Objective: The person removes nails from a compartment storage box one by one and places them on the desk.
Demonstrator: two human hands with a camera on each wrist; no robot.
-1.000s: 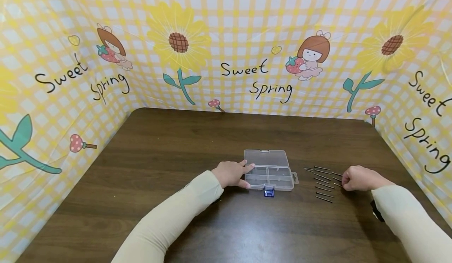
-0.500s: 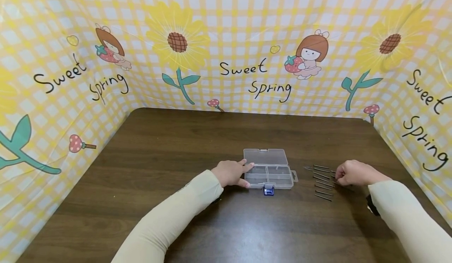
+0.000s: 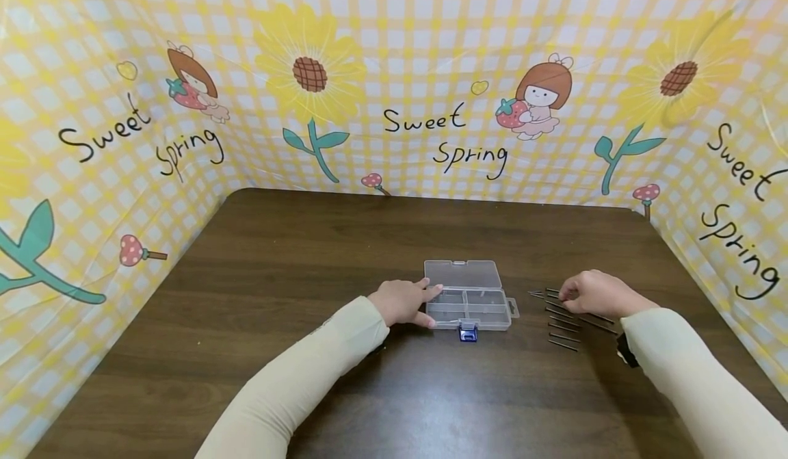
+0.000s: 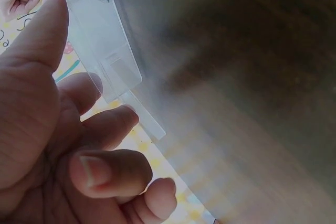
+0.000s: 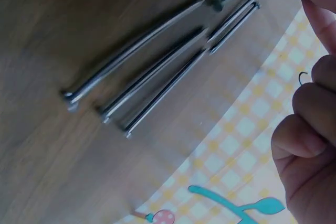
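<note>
A clear plastic compartment box (image 3: 486, 315) stands on the table with its lid (image 3: 463, 274) laid back and its blue latch (image 3: 468, 334) hanging toward the front. My left hand (image 3: 400, 302) holds the box's left end, the thumb at the front corner and the index finger by the hinge. In the left wrist view the box's end (image 4: 100, 30) shows between that thumb and the other fingers. My right hand (image 3: 597, 291) hovers over the metal nails (image 3: 563, 329). Its fingers are curled, thumb and index tips close together, with nothing visible between them. Long nails (image 5: 152, 77) lie below it.
Small pointed nails (image 3: 535, 294) lie between the box and the longer nails. The brown wooden table (image 3: 295, 254) is walled by yellow checked cloth (image 3: 431, 69) at the back and sides.
My right hand has moved left and slightly back across the nails, uncovering the right-hand ones. The left hand and the box have stayed in place.
</note>
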